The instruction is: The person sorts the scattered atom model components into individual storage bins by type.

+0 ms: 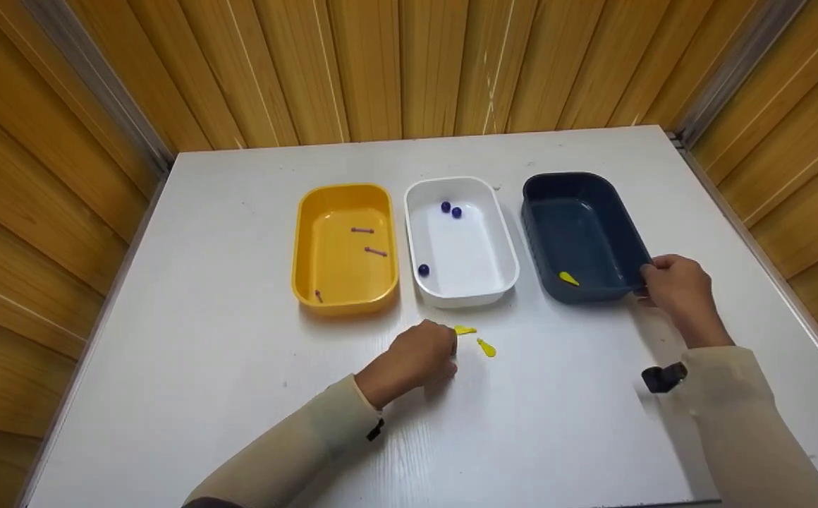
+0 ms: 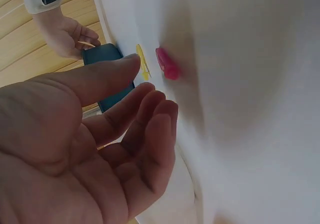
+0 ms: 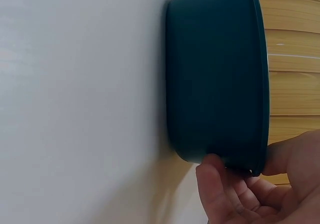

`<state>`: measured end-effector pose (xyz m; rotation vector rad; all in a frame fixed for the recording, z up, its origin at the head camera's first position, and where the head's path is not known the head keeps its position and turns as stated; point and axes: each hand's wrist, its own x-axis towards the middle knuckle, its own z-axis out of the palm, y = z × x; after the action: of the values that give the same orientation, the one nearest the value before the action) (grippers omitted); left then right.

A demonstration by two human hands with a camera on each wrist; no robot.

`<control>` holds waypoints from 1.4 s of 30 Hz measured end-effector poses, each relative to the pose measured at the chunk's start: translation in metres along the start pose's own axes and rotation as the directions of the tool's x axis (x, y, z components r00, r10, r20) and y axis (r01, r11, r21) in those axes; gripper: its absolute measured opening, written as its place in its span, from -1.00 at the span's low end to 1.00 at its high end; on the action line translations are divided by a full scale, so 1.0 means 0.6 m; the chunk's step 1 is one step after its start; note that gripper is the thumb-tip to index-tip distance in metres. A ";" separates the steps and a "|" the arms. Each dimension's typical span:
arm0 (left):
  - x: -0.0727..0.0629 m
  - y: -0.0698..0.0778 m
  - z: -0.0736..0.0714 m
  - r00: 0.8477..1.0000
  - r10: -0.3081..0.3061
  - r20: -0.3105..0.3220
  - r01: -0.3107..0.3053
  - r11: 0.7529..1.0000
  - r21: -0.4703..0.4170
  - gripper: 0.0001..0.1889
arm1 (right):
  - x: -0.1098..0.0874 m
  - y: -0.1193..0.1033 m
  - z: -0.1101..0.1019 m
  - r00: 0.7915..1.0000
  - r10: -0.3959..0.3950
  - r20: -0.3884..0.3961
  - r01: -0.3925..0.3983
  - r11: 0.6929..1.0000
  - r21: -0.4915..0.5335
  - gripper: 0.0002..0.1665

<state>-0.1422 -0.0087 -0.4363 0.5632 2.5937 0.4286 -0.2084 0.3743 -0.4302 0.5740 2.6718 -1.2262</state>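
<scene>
My left hand [image 1: 416,356] is low over the table in front of the white bin [image 1: 462,296]. In the left wrist view a gap shows between its thumb and bent fingers, with nothing held. Just beyond the fingertips lies a small pink piece [image 2: 167,64], which the hand hides in the head view. Close by are two small yellow teardrop-shaped pieces [image 1: 486,347]. My right hand [image 1: 680,286] grips the near right corner of the dark blue bin [image 1: 532,243], thumb at the rim and fingers against the outer wall. Inside that bin lies another yellow teardrop piece [image 1: 569,279].
A yellow bin [image 1: 298,261] at the left holds thin purple sticks [image 1: 362,230] with knobbed ends. Three dark blue balls [image 1: 446,207] lie in the white bin. The bins stand in a row on a white table [image 1: 218,282], with wood-patterned walls [image 1: 409,70] around it.
</scene>
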 end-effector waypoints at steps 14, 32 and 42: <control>0.000 -0.002 0.015 0.998 -0.062 0.013 0.061 0.996 0.059 -0.92 | 0.000 -0.001 -0.001 1.000 0.008 0.012 -0.008 1.000 -0.016 -0.39; -0.003 0.001 0.019 0.997 0.006 -0.081 0.004 0.992 0.123 -0.87 | 0.003 0.004 -0.001 1.000 -0.008 -0.004 0.007 1.000 -0.025 -0.39; 0.001 0.003 0.020 0.997 0.017 -0.070 -0.007 0.991 0.135 -0.79 | 0.000 0.002 -0.003 1.000 -0.004 0.006 0.004 1.000 -0.019 -0.39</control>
<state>-0.1365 -0.0044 -0.4462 0.6197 2.7037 0.2833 -0.2080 0.3762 -0.4300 0.5616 2.6774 -1.2006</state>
